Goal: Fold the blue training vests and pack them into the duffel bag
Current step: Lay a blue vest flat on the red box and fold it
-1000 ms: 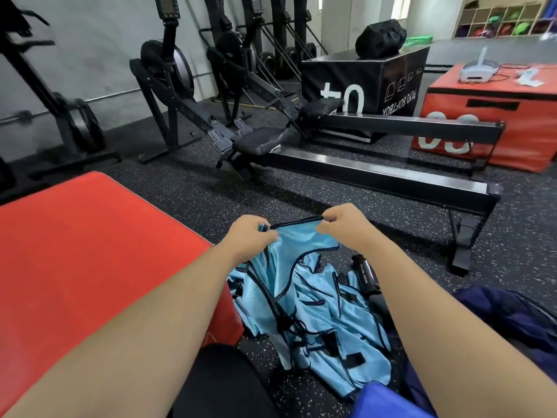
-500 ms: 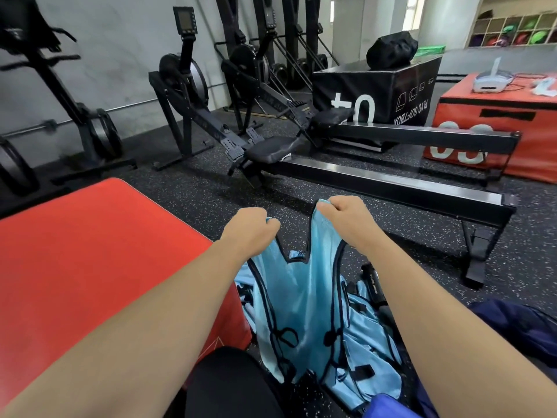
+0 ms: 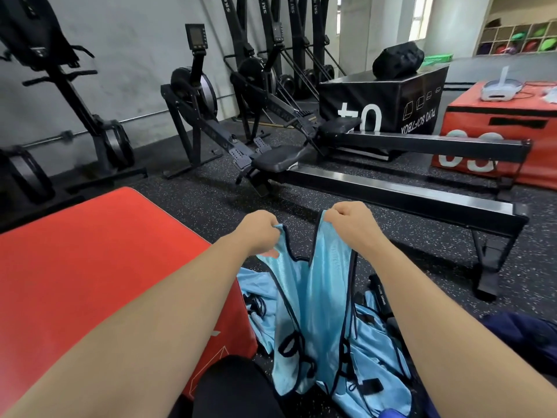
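One blue vest (image 3: 319, 312) hangs below the fingers, one shoulder strap clamped in each: left hand (image 3: 259, 233), right hand (image 3: 349, 224). Heap of vests (image 3: 376, 336) underneath, count unclear. Speckled rubber floor (image 3: 211, 200); two rowing machines (image 3: 301, 158) beyond.

Light-blue vest (image 3: 327, 285) I hold, dark trim.
Pile (image 3: 376, 336) under it same light blue; floor (image 3: 211, 203) black, pale speckles; near box (image 3: 90, 267) red-orange; black box (image 3: 391, 98) and red box (image 3: 494, 134) carry white print; bag (image 3: 524, 333) navy; rowers (image 3: 391, 191) black.
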